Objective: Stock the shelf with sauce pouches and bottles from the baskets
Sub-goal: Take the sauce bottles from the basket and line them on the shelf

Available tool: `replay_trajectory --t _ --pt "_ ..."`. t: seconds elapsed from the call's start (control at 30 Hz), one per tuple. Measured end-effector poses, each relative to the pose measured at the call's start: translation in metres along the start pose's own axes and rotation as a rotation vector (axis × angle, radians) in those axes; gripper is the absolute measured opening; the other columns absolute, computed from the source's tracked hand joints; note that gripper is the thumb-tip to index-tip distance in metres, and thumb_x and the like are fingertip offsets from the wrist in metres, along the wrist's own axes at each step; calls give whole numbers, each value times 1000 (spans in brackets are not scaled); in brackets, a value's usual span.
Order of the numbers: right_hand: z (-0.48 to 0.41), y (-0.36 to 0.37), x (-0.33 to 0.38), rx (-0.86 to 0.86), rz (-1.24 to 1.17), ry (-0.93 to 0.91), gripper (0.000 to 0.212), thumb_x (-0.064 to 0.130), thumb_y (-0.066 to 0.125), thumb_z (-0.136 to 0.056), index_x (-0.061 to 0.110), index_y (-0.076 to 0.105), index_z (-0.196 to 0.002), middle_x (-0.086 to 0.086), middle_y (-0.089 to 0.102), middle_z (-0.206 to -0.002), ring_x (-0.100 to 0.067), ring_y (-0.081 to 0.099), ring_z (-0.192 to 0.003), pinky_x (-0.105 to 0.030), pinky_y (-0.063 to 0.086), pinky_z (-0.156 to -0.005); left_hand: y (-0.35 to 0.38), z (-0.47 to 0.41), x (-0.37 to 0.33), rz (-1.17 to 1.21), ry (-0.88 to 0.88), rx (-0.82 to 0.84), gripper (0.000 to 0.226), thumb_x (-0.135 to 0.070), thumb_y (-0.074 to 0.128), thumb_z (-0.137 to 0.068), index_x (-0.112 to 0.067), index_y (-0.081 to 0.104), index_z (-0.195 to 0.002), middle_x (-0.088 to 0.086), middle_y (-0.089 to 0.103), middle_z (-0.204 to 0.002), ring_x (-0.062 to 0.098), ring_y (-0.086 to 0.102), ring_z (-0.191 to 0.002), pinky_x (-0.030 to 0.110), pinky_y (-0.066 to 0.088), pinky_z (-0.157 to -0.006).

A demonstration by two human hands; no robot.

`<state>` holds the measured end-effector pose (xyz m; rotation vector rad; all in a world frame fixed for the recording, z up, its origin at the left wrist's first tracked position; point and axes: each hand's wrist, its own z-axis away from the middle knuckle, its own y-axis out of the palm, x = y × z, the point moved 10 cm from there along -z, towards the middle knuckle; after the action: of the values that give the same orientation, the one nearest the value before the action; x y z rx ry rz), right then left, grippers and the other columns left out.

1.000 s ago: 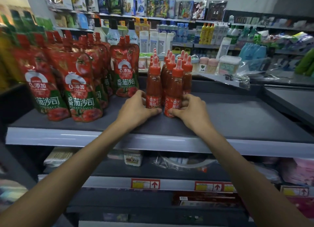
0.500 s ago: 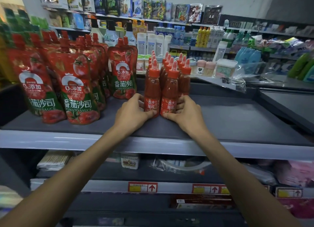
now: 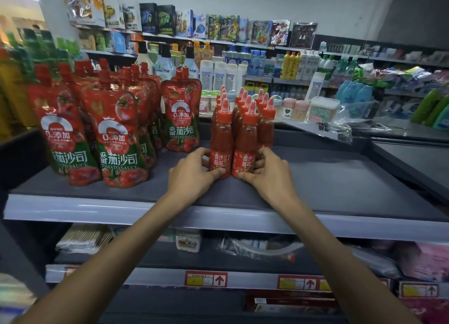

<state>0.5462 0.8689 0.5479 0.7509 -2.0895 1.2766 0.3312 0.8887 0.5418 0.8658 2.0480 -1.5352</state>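
Observation:
Several red tomato sauce bottles [image 3: 245, 134] with pointed red caps stand in tight rows at the middle of the dark shelf [image 3: 328, 185]. My left hand [image 3: 194, 175] grips the base of the front left bottle [image 3: 220, 144], thumb across its label. My right hand [image 3: 264, 173] grips the base of the front right bottle [image 3: 246, 148]. Left of them, red and green tomato sauce pouches [image 3: 119, 139] stand upright in rows; one pouch [image 3: 181, 119] stands just behind my left hand. No basket is in view.
The shelf's right half is bare up to a raised back edge. A plastic-wrapped pack [image 3: 323, 127] lies on the ledge behind. Lower shelves [image 3: 218, 278] carry price tags and packaged goods. Far aisles hold bottles and boxes.
The two hands stay on the front bottles and have drawn slightly closer round their bases. The view has shifted a little; the bottle group looks more tightly packed.

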Motion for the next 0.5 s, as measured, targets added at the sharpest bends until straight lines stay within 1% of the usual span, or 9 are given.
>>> replay_trajectory --t 0.17,0.3,0.4,0.5 --pt "-1 1 1 -3 0 -9 49 32 94 -70 26 64 -108 12 74 -86 -5 71 -76 -38 62 -80 -2 2 -3 -6 16 -13 44 -54 76 -86 -38 62 -124 -15 73 -114 16 67 -111 42 52 -96" --pt "-1 3 1 6 -2 -3 51 35 93 -71 27 63 -112 11 75 -89 -7 72 -78 -40 62 -82 -3 3 -4 -4 20 -19 45 -54 76 -86 -39 62 -125 -14 73 -114 17 67 -110 43 52 -96" --pt "1 3 -2 7 -15 13 50 35 93 -70 27 63 -110 11 74 -86 -6 72 -78 -39 62 -81 -2 4 -2 15 7 -13 45 -56 76 -84 -38 62 -123 -15 74 -112 17 68 -110 46 52 -96" --pt "3 3 -4 5 -32 26 49 30 92 -73 25 64 -112 11 73 -87 -7 72 -80 -39 62 -82 0 5 2 34 -15 -7 42 -57 77 -83 -35 65 -117 -14 74 -109 15 68 -107 45 54 -94"
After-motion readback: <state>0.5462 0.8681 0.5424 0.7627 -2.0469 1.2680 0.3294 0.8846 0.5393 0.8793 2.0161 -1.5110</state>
